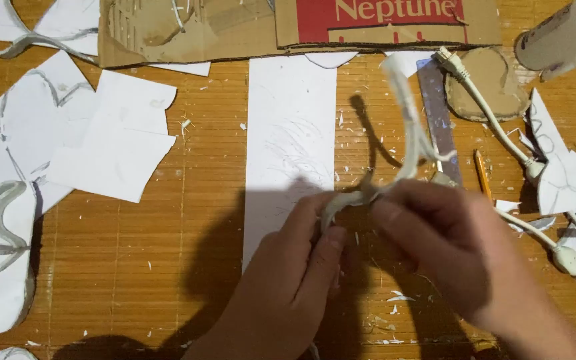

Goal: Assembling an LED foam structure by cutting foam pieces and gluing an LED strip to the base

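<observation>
Pinching a thin, curved white paper cutout [401, 143] between both hands

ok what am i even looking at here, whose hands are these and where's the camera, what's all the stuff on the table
There is one picture, taken by a camera worn on a person's head and looking down at their own two bare hands. No machine is involved.

The left hand and the right hand together hold a thin, branching white cut-out strip that sticks up between them; both pinch it at its lower end.

Under them is a wooden slatted table strewn with small white scraps. On it lie a long white paper strip, loose white paper pieces at the left, brown cardboard along the top, a metal ruler, a pencil, and a white cable at the right. A white tool in the top right corner is too blurred to name.
</observation>
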